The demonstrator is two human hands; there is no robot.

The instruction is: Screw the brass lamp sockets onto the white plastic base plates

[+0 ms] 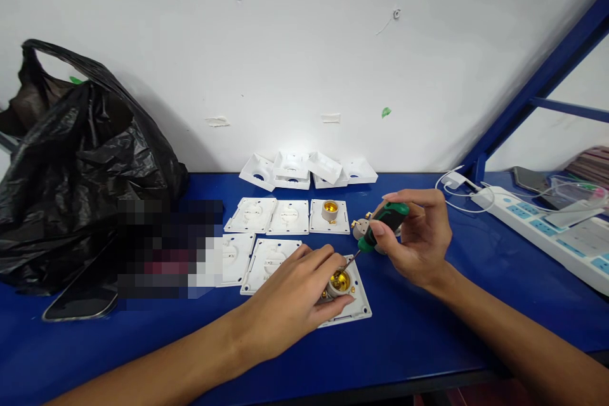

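Observation:
My right hand is closed round the green and black handle of a screwdriver. The shaft slants down to the left, its tip inside a round lamp socket with a brass-coloured lining. This socket sits on a white square plate near the front of the table. My left hand grips the socket between thumb and fingers, covering the plate's left part. Behind it, another white plate bears a socket. More sockets lie partly hidden behind the screwdriver and my right hand.
Several bare white plates lie left of centre on the blue table. White square covers are piled by the wall. A black plastic bag and a phone are at left, a power strip at right.

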